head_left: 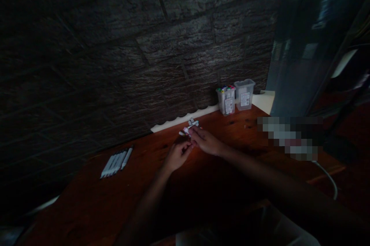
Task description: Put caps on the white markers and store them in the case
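My right hand is closed around several markers with pale bodies. Their ends stick out past the fingers near the middle of the table. Close against it is my left hand, its fingertips pinched together beside the right fingers; what they grip, if anything, is too dark and small to make out. Just beyond the hands, more pale marker ends show, partly covered by the right hand. A row of white markers lies side by side on the left of the table.
A clear plastic box of markers with coloured caps stands at the back of the wooden table, beside an empty clear box. A dark brick wall rises behind. At right are a blurred-out patch and a white cable.
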### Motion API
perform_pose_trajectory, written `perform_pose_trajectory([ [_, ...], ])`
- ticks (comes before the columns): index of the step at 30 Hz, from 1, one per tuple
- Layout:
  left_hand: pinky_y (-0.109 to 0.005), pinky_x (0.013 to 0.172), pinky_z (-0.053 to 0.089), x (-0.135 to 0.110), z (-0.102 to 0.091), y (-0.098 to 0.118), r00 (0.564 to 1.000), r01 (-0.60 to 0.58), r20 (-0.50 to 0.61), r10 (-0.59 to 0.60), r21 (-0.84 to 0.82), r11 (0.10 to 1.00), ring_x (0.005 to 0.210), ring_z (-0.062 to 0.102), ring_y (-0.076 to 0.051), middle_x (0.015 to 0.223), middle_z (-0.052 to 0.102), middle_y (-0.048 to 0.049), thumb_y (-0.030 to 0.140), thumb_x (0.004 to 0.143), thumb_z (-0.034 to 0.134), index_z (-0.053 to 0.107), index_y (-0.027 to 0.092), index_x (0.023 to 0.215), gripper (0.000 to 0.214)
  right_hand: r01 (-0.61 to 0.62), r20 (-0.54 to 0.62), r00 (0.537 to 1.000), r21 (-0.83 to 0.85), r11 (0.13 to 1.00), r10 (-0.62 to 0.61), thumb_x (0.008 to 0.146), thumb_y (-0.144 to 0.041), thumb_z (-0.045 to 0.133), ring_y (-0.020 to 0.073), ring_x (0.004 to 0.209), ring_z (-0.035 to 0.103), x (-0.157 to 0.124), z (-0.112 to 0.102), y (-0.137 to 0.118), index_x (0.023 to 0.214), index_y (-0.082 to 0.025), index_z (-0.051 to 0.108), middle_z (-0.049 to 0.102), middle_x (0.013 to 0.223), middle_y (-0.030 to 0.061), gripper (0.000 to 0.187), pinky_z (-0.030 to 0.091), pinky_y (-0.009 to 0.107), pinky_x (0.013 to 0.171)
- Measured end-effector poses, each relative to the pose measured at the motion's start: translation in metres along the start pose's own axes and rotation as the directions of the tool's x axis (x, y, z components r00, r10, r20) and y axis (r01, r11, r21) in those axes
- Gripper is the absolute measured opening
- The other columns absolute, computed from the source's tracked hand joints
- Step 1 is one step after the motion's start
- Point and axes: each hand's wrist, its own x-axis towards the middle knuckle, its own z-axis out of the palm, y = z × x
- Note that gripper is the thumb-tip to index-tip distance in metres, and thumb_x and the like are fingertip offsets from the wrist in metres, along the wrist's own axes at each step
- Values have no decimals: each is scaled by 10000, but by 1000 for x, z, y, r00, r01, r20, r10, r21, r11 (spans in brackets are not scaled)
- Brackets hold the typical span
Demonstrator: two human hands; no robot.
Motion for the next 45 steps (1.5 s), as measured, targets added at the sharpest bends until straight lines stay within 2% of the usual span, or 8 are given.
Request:
perform_pose_trajectory([
  [9, -220, 585, 367, -1, 0, -1, 1000, -17, -4, 17, 32, 999, 604, 518, -110, 713, 638, 8, 279, 894, 503, 663, 177, 897, 190, 19, 25, 1000, -85, 996, -17, 975, -436, 320, 130, 691, 547, -1, -1, -4, 956, -188, 521, 542, 717, -10, 320, 419, 268, 695],
  [17, -226, 541, 318, 0, 4, -8, 998, 43, -47, -38, 107, 993, 551, 467, -110, 588, 549, 11, 230, 844, 529, 570, 145, 625, 238, 96, 79, 994, -204, 974, -82, 974, -348, 363, 157, 860, 583, -4, 7, -2, 1007, -195, 539, 610, 901, 39, 236, 423, 285, 796],
  [19, -223, 550, 327, 0, 3, -6, 999, 24, -47, -20, 101, 995, 558, 466, -109, 601, 552, 12, 233, 850, 524, 575, 147, 643, 230, 121, 85, 991, -190, 974, -107, 977, -343, 353, 156, 871, 579, -3, 6, -1, 1001, -191, 542, 610, 910, 41, 244, 420, 284, 801],
  [24, -211, 582, 356, 0, 0, 0, 1000, -8, -17, 9, 70, 998, 564, 466, -98, 645, 584, 24, 224, 869, 513, 635, 163, 776, 165, 119, 73, 992, -173, 978, -107, 978, -342, 338, 143, 755, 556, -1, 0, -1, 904, -179, 527, 569, 772, 15, 261, 413, 275, 742],
  [29, -214, 575, 348, -1, 1, -3, 999, -13, -33, 16, 78, 997, 569, 464, -103, 646, 575, 21, 212, 859, 516, 639, 159, 790, 151, 120, 89, 990, -154, 981, -107, 975, -345, 349, 130, 719, 541, -2, 1, -3, 900, -186, 511, 551, 757, 1, 239, 410, 264, 716],
  [36, -220, 584, 361, -1, 1, -2, 1000, 6, -14, -5, 60, 998, 579, 480, -109, 665, 593, 14, 262, 870, 510, 652, 167, 859, 171, 90, 59, 995, -112, 990, -84, 968, -379, 359, 133, 697, 552, -3, -1, -6, 970, -186, 503, 552, 733, -10, 241, 426, 264, 693],
  [41, -223, 574, 364, 0, 0, 0, 1000, -1, -23, 2, 49, 999, 569, 482, -110, 659, 597, 14, 269, 868, 511, 653, 167, 839, 177, 65, 45, 997, -117, 991, -61, 960, -365, 383, 150, 790, 566, -3, -1, -5, 1017, -193, 496, 579, 794, 5, 214, 439, 285, 750],
  [45, -221, 558, 350, -1, 1, -2, 1000, 5, -23, -4, 50, 999, 561, 478, -107, 641, 586, 18, 269, 863, 518, 641, 163, 801, 174, 57, 52, 997, -113, 992, -52, 960, -349, 380, 148, 766, 562, -3, 0, -4, 1035, -188, 491, 574, 778, 4, 209, 444, 289, 742],
])
